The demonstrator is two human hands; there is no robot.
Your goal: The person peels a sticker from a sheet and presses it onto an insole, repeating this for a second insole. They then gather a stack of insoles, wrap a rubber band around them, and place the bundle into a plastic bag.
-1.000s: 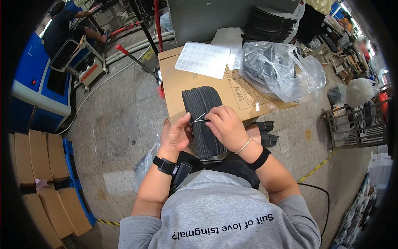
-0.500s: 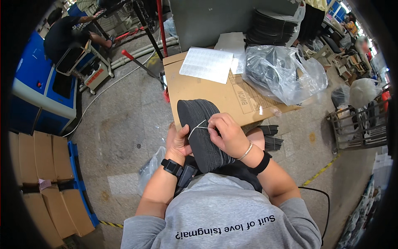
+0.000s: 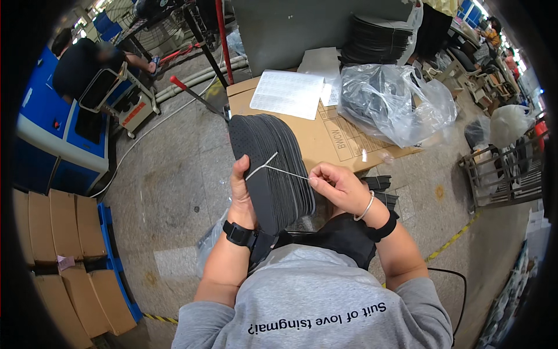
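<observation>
A thick bundle of black insoles (image 3: 278, 200) is in front of me, its flat outer face turned to the left. My left hand (image 3: 242, 189) grips it from the left side, thumb over the outer face. A white string (image 3: 264, 165) runs around the bundle and crosses near that face. My right hand (image 3: 339, 185) is just right of the bundle and pinches one end of the string, which is drawn taut. The far side of the bundle and most of my left fingers are hidden.
Beyond the bundle, a cardboard box (image 3: 317, 139) bears a printed sheet (image 3: 286, 93) and a clear plastic bag (image 3: 401, 110) with dark contents. A stack of black insoles (image 3: 376, 42) stands behind. Brown cartons (image 3: 63, 221) are at the left; a metal rack (image 3: 501, 177) is at the right.
My right hand has moved right and slightly down, away from the bundle, pulling the string out. The bundle has shifted up and left with my left hand.
</observation>
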